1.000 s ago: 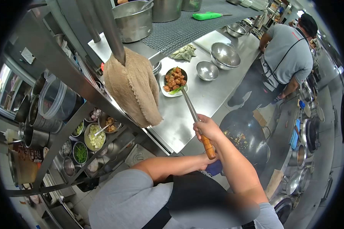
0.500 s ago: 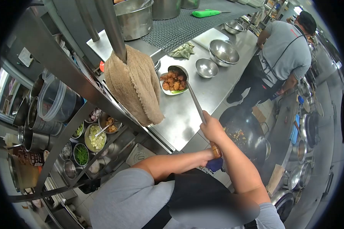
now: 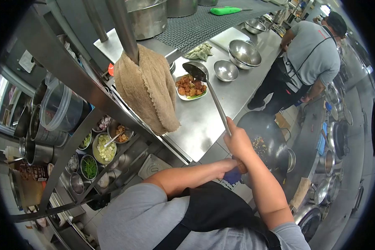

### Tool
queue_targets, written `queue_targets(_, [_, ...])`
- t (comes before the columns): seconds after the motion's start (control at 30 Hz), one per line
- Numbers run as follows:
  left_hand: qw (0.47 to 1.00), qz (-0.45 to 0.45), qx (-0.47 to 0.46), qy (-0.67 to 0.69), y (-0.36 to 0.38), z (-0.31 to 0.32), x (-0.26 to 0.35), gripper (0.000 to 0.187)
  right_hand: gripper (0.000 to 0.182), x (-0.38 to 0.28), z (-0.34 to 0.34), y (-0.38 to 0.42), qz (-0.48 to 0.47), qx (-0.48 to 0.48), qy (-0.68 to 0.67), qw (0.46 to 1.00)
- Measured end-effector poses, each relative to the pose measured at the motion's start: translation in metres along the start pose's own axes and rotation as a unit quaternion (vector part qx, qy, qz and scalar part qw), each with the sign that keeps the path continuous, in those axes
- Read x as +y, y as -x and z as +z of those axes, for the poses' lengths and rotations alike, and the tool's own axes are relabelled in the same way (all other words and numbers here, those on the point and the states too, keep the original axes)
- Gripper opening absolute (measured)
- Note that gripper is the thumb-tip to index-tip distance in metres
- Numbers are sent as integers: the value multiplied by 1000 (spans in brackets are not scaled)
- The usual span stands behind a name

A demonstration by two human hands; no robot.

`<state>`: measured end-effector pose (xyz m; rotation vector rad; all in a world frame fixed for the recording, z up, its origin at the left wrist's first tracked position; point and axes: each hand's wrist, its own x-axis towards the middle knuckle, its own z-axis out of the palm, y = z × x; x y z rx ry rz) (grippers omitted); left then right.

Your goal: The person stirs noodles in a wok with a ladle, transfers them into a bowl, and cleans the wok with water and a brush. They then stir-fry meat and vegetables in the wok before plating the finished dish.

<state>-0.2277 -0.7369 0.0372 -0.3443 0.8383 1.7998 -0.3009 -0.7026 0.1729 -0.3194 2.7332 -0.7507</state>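
My right hand [image 3: 238, 141] is wrapped round the long handle of a metal ladle [image 3: 200, 70]. The ladle's bowl hangs just above the far side of a white dish [image 3: 188, 98] on the steel counter. Browned, saucy chunks of food [image 3: 190, 86] fill that dish, with some green at its edge. Lower down, my left hand [image 3: 227, 168] is closed on a blue cloth [image 3: 232, 177] beside the rim of a dark wok [image 3: 262, 125]; any wok handle under the cloth is hidden. Small food bits stick to the wok's inside. The ladle's wooden end reaches close to my left hand.
Metal bowls [image 3: 226, 71] and a pile of leaf-like pieces [image 3: 199, 52] are on the steel counter [image 3: 196, 139]. A brown towel [image 3: 143, 89] hangs from a post on the left. Ingredient bowls [image 3: 104, 149] stand below. A co-worker [image 3: 312, 50] stands at the far right.
The ladle has lifted off the food and moved back and up, uncovering more of the dish. My right hand and the wok have shifted slightly.
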Motion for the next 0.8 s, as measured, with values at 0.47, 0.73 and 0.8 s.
queue_targets(0.47, [998,-34,18,45,15,16,12,14,52,37,-49,59,60,-18,-542,838])
queue_targets(0.73, [996,-55,40,50,-11,60,-7,15,63,88,-90,311,140,239,-492,825])
queue_targets(0.8, [995,-59,15,78,-17,76,-16,16,64,105,-73,353,180,287,-473,814])
